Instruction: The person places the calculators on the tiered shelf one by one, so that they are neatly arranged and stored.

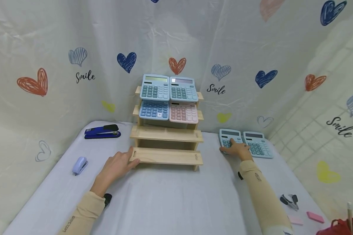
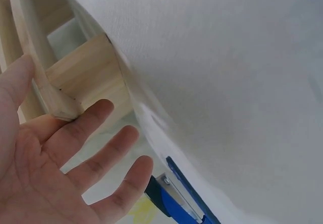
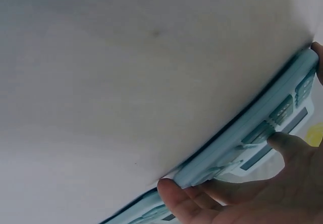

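Observation:
A tiered wooden stand (image 1: 166, 133) is at the middle back of the table, with calculators on its top two shelves: two light blue (image 1: 155, 87), one blue (image 1: 154, 109) and one pink (image 1: 183, 113). My left hand (image 1: 131, 159) is open, thumb and straight fingers touching the left end of the bottom shelf (image 2: 65, 77). On the right, two light blue calculators lie side by side. My right hand (image 1: 233, 149) grips the left one (image 1: 227, 137), fingers (image 3: 174, 191) curled round its edge (image 3: 242, 138).
A dark blue stapler (image 1: 102, 132) lies left of the stand, and a small lilac stapler (image 1: 79, 165) sits nearer the left edge. The second table calculator (image 1: 257, 144) touches the held one. A staple remover (image 1: 289, 200), pink erasers (image 1: 315, 217) and a red object (image 1: 338, 228) lie front right.

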Tool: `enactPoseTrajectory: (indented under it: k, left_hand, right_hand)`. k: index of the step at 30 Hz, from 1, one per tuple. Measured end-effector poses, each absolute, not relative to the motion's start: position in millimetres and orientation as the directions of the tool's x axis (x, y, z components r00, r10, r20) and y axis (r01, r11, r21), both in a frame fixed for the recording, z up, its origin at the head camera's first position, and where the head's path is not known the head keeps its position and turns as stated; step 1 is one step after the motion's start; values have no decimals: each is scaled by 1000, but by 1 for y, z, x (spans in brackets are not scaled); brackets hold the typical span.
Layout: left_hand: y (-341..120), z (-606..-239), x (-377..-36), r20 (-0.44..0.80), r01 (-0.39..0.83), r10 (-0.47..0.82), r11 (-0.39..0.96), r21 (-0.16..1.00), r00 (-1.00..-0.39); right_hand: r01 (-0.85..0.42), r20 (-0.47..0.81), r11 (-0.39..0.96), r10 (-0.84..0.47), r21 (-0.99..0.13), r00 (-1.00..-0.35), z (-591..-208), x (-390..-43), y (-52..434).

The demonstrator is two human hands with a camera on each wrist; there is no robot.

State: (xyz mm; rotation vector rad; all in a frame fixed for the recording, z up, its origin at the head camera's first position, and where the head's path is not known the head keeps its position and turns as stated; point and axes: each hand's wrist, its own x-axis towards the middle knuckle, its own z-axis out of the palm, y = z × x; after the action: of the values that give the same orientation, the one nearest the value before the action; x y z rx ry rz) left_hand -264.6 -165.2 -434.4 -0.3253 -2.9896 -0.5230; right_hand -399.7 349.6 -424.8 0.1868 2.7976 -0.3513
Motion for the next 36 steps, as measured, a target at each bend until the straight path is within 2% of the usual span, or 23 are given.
enactPoseTrajectory:
  k: [10, 17, 26, 36]
  left_hand:
    - [-167, -433, -264, 118, 218, 189, 920, 326, -975]
    - [-171, -433, -264, 119, 223, 194, 918, 329, -974]
    - [-168, -433, -263, 122, 231, 201, 913, 337, -972]
    - [-166, -430, -262, 126, 243, 212, 909, 339, -969]
  right_hand:
    - [138, -300, 974, 79, -181, -951, -424, -389, 341]
    - [87, -229, 983, 48, -161, -972, -420, -369, 330]
    - [48, -135, 952, 7, -301, -991, -400, -330, 319]
    - [-84, 15, 940, -84, -330, -996, -349, -272, 262]
